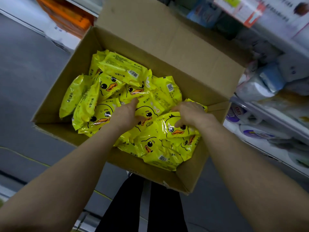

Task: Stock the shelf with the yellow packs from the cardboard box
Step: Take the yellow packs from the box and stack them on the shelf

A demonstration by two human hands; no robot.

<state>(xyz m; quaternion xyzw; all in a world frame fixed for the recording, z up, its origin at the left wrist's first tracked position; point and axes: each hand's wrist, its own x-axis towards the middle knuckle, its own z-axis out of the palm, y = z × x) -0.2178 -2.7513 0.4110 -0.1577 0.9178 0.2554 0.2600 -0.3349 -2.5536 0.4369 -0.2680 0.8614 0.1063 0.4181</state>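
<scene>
Currently lying heaped in the open box [192, 52]: yellow packs [120, 69]. Left hand [126, 114] and right hand [189, 113] both grasping packs near the box's near-right corner.

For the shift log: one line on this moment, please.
stage: picking | left hand: on packs | right hand: gripping pack | cardboard box: open

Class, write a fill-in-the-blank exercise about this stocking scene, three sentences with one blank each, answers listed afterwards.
1. The yellow packs lie in an open ____ box.
2. Each pack's front shows a cartoon ____.
3. The left hand and right hand are both ____ the box.

Missing words: cardboard; duck; inside
</scene>
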